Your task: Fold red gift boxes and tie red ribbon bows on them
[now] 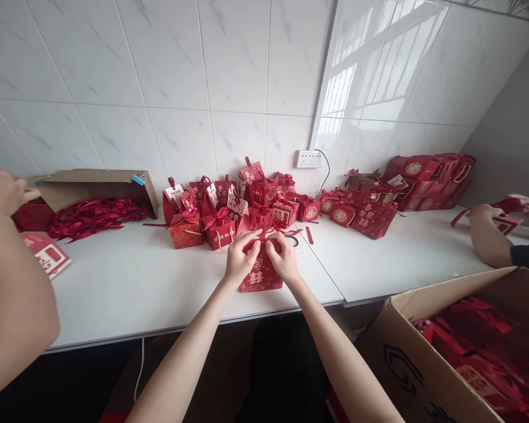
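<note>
A red gift box (261,281) with pale Chinese characters stands upright near the table's front edge. My left hand (242,256) and my right hand (283,257) meet at its top, one on each side, with thumbs and forefingers pinched together. Between the fingertips shows a bit of dark red ribbon (263,235), partly hidden by the fingers. Just behind my hands are several finished-looking red gift boxes (220,235) with bows, rope handles and tags. Beside my right hand lie a dark ring (293,241) and a thin red strip (309,235).
At left, an open cardboard box (97,177) lies on its side by a heap of red ribbons (101,217); a person's arm (13,294) reaches in. More red boxes (417,179) are stacked right, near another person's hands (498,214). A large carton (405,346) stands front right.
</note>
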### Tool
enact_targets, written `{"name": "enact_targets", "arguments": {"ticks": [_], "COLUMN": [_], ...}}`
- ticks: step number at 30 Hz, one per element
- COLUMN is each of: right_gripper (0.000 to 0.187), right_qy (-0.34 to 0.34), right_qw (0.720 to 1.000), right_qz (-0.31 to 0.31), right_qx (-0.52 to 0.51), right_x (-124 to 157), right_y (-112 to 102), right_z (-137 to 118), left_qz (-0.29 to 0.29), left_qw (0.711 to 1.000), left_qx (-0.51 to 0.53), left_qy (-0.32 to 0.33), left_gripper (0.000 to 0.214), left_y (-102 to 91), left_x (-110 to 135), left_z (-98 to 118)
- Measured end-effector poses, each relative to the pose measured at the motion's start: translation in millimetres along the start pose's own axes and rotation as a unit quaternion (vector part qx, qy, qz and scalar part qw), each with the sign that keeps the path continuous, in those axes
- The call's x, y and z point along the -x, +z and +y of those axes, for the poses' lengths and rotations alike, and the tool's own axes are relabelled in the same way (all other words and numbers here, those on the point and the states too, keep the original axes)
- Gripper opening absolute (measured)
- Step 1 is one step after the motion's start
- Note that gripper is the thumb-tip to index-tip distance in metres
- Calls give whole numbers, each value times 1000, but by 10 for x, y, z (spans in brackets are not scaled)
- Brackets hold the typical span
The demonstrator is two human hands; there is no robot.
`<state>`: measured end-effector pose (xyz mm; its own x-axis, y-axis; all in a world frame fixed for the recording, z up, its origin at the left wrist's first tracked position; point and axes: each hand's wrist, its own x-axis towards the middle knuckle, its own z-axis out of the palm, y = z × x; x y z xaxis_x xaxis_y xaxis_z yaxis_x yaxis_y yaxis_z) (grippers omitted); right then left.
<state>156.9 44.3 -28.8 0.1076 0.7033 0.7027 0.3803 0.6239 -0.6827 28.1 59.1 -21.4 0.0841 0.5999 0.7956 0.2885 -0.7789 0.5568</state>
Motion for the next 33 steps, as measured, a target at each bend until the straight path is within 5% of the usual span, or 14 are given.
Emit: {"name": "enact_targets", "arguments": {"ticks": [7,10,13,17,20,25,33], "right_gripper": [11,33,53,34,33,30,24], "right_qy": [5,0,47,158,213,278,261], "right_qw": [1000,1000,995,972,934,831,822], "right_qz": [-4,-8,-46,-39,52,98,53], "right_qx": [-2,-21,-76,-170,-281,-471,-504], "right_x": [9,108,275,503,658,897,1014], "right_y": [5,-38,-138,-300,-399,-574,-902], "right_z": [17,53,108,128,57,-152,-359], "left_qz": [-6,-18,-85,-213,-233,-142,-96], "left_qw": [1000,999,992,961,946,949,972], "left_qx": [-2,19,14,-36,30,207,206], "left_qy": [1,-31,-87,-174,-223,-190,-52], "left_gripper": [30,52,74,87,80,65,63], "left_y": [19,-19,-137,-313,-338,-190,-66], "left_x": [27,141,340,583,647,656,736], "left_z": [-30,-74,-176,-235,-55,508,900]}}
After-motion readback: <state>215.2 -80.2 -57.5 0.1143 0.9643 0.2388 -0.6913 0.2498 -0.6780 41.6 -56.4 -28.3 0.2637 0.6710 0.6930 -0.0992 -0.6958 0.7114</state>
